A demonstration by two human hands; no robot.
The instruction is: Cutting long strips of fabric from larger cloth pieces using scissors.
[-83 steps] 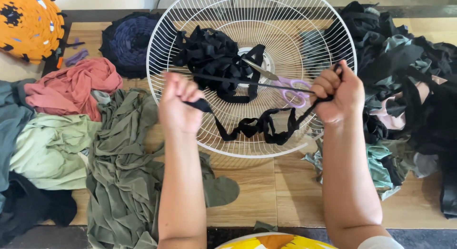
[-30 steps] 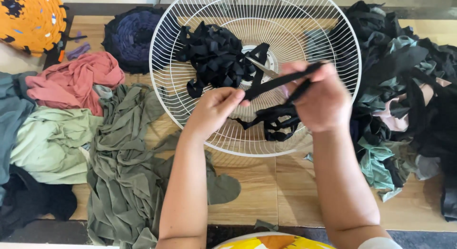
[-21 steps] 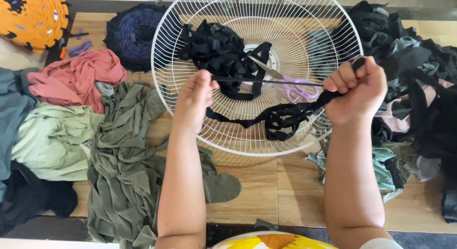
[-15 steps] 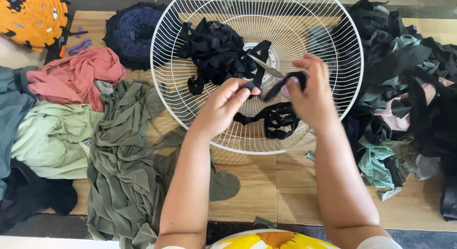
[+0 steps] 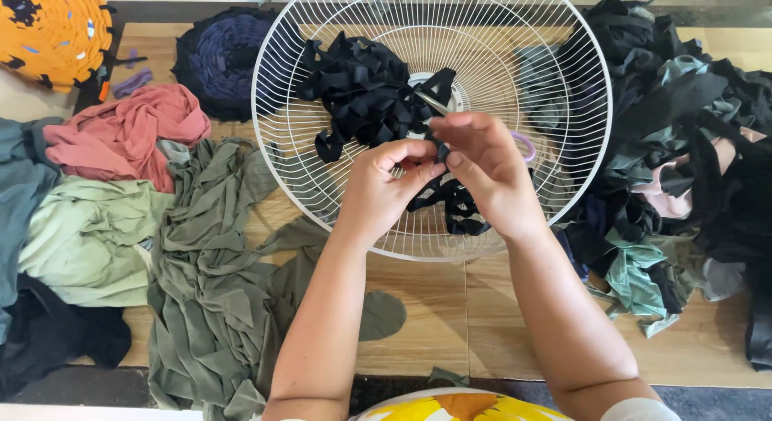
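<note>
Since half a second earlier the hands had drawn together at frame centre: the left hand [image 5: 386,184] and right hand [image 5: 482,168] met fingertip to fingertip, each grip closed on the black fabric strip [image 5: 450,204], whose slack lay bunched on the white fan guard [image 5: 322,196] below. The strip could snag on the wires, or on the scissors [image 5: 521,143] half hidden behind the right hand. Olive cloth [image 5: 209,268] crowded the wooden worktop [image 5: 434,308] at lower left; dark scraps [image 5: 683,107] filled the right.
</note>
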